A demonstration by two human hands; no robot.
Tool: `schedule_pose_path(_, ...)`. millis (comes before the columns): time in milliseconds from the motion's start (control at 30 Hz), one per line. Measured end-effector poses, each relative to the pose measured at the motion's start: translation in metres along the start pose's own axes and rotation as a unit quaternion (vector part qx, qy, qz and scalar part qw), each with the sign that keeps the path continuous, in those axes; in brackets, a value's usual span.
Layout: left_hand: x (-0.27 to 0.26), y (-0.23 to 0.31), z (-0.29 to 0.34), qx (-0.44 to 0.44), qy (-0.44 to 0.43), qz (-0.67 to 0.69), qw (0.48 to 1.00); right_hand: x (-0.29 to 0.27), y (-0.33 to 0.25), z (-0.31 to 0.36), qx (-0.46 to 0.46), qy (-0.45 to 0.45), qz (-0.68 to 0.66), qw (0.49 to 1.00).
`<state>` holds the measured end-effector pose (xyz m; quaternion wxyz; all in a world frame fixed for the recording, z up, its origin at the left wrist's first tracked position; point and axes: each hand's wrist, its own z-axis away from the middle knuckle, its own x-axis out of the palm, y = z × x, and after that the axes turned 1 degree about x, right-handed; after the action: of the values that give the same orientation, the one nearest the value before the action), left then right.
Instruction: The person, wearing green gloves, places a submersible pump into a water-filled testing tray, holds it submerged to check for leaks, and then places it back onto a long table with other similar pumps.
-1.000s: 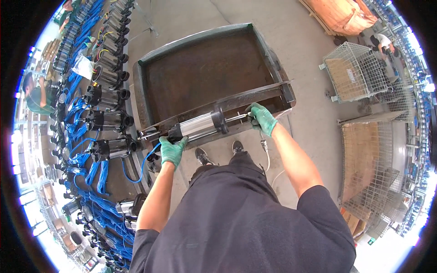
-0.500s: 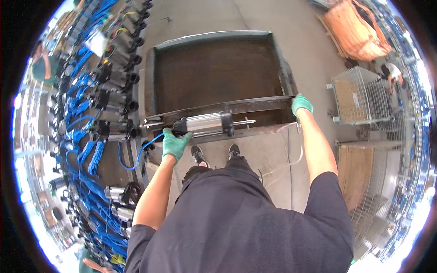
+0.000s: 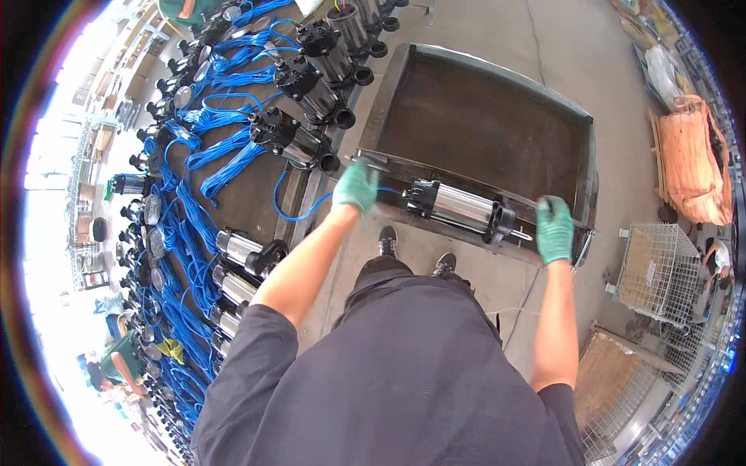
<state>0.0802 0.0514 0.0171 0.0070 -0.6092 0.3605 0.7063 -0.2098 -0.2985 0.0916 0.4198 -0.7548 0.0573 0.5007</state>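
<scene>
A pump motor [image 3: 462, 206] with a silver cylinder body and black ends lies on its side on the near ledge of a dark metal tray [image 3: 373, 116]. Its bare shaft [image 3: 522, 234] points right, and a blue cable [image 3: 311, 211] runs off its left end. My left hand [image 3: 356, 189], in a green glove and blurred, hovers left of the motor by a short metal rod [image 3: 371, 161], thumb apart and nothing visible in it. Just beyond the shaft tip, my gloved right hand [image 3: 554, 229] is at the tray's near rail; its fingertips are unclear.
Upright pump motors [image 3: 294, 141] with coiled blue cables [image 3: 233, 175] line the left bench. More silver motors [image 3: 241, 248] lie nearer on that side. At right stand wire cages [image 3: 657, 272] and an orange sack [image 3: 691, 163]. Another person [image 3: 116, 361] is at the far left.
The view has turned, shifting the scene. My left hand has come off the motor's left end and its cable. My right hand has moved from the rail's right end toward the shaft.
</scene>
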Motion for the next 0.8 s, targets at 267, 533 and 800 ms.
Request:
schedule_pose_path(267, 0.003, -0.065, -0.071, -0.383, -0.135, 0.421, 0.811, 0.069, -0.086, 0.004, 0.039, -0.012, 0.024, 0.999)
schedule_pose_path(533, -0.008, -0.047, -0.035, -0.148, -0.03, 0.373, 0.915, 0.074, -0.087, 0.005, 0.049, -0.002, 0.041, 0.998)
schedule_pose_path(800, -0.044, -0.032, 0.016, -0.104, -0.098, 0.477, 0.867, 0.072, -0.087, 0.004, 0.047, 0.008, 0.045, 0.998)
